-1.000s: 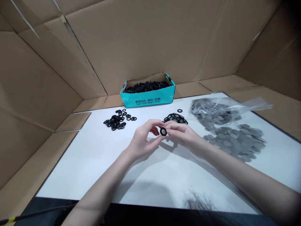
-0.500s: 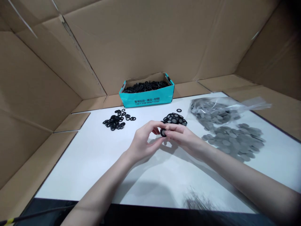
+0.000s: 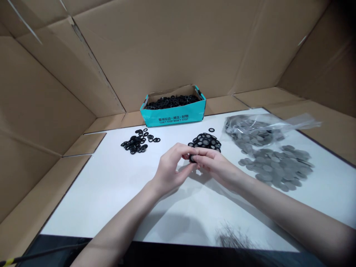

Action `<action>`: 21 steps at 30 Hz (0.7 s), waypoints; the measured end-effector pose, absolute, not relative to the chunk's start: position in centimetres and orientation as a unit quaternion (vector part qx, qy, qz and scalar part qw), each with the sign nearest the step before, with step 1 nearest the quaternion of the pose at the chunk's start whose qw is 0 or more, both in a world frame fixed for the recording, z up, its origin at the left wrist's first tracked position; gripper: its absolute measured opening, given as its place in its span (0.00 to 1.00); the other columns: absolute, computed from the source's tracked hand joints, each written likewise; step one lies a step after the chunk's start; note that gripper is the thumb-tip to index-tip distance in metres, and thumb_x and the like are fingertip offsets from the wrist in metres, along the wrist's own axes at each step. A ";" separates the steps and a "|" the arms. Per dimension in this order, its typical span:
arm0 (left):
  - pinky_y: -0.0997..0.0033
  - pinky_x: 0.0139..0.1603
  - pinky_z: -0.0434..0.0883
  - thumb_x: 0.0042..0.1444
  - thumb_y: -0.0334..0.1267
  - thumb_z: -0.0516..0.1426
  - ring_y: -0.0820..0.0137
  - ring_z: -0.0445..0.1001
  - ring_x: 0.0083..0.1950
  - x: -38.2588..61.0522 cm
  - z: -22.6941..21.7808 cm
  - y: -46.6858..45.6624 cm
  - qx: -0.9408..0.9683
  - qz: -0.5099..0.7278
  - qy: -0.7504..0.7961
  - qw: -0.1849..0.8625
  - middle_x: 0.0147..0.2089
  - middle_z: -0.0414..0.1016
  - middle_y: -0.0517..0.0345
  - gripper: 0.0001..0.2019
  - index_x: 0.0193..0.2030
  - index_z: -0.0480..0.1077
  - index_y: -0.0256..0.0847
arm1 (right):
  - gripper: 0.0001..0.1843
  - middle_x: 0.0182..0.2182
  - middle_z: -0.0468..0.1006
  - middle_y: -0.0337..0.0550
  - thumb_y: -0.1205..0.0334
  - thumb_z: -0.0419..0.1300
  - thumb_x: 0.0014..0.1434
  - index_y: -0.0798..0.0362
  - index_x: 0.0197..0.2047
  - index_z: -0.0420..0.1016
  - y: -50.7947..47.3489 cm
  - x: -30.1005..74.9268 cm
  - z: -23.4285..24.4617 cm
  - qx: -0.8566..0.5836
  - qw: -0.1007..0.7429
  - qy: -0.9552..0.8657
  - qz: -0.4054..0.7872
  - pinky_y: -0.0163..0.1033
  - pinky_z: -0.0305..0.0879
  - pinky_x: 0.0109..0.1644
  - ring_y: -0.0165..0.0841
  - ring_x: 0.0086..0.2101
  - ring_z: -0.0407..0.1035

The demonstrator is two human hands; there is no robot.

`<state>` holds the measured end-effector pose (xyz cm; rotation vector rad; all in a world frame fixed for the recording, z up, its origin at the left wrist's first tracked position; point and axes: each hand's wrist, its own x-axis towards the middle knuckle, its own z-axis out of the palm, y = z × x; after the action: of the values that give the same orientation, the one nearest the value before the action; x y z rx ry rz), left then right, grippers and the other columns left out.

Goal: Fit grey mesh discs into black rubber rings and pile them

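My left hand and my right hand meet over the middle of the white table. Together their fingertips pinch one small black ring, which my fingers partly hide. Just behind my hands lies a pile of black rings with grey discs set in them. A loose heap of plain black rings lies to the back left. Grey mesh discs are spread out at the right.
A teal box full of black rings stands at the back edge of the table. A clear plastic bag with more grey discs lies at the back right. Brown cardboard walls enclose the table on three sides.
Both hands have closed tighter around the black ring and shifted slightly; the ring is now more covered by the fingers than before.
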<state>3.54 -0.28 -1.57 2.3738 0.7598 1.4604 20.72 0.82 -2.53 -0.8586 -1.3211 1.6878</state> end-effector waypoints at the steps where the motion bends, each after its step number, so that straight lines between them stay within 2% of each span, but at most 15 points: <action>1: 0.72 0.39 0.73 0.57 0.25 0.59 0.73 0.71 0.39 3.6 -1.6 -0.3 0.814 0.506 0.259 0.117 0.40 0.73 0.58 0.15 0.48 0.65 0.43 | 0.15 0.35 0.78 0.43 0.49 0.69 0.49 0.52 0.33 0.79 0.7 20.7 -2.5 -0.338 0.407 -0.518 0.672 0.37 0.62 0.34 0.29 0.30 0.65; 5: 0.72 0.39 0.73 0.57 0.26 0.59 0.72 0.71 0.39 3.9 -1.6 -0.4 0.804 0.522 0.273 0.076 0.40 0.73 0.58 0.14 0.47 0.64 0.43 | 0.16 0.29 0.73 0.39 0.48 0.69 0.50 0.52 0.34 0.79 0.4 20.5 -2.4 -0.339 0.407 -0.500 0.685 0.36 0.60 0.32 0.27 0.26 0.60; 12: 0.66 0.47 0.74 0.57 0.30 0.60 0.67 0.75 0.46 3.2 -1.3 -0.4 0.828 0.482 0.262 0.112 0.46 0.76 0.52 0.16 0.52 0.66 0.41 | 0.18 0.27 0.69 0.37 0.47 0.70 0.47 0.52 0.27 0.72 0.4 20.7 -2.3 -0.356 0.417 -0.521 0.654 0.36 0.61 0.35 0.29 0.29 0.62; 17: 0.69 0.45 0.74 0.58 0.32 0.63 0.69 0.76 0.43 3.2 -1.4 0.1 0.816 0.512 0.253 0.086 0.43 0.78 0.54 0.14 0.50 0.67 0.41 | 0.17 0.27 0.68 0.36 0.48 0.69 0.48 0.52 0.33 0.76 0.3 20.6 -2.1 -0.358 0.420 -0.503 0.666 0.35 0.58 0.34 0.27 0.28 0.60; 21: 0.69 0.43 0.74 0.57 0.35 0.64 0.69 0.76 0.42 3.4 -1.7 0.2 0.809 0.523 0.256 0.083 0.42 0.77 0.54 0.16 0.50 0.67 0.42 | 0.17 0.26 0.67 0.35 0.48 0.69 0.49 0.53 0.30 0.75 0.1 20.3 -2.1 -0.353 0.423 -0.491 0.675 0.35 0.56 0.33 0.27 0.27 0.58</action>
<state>3.39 0.17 -1.67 2.4159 0.7635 1.5615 20.26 0.10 -2.14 -0.8839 -1.2292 1.6902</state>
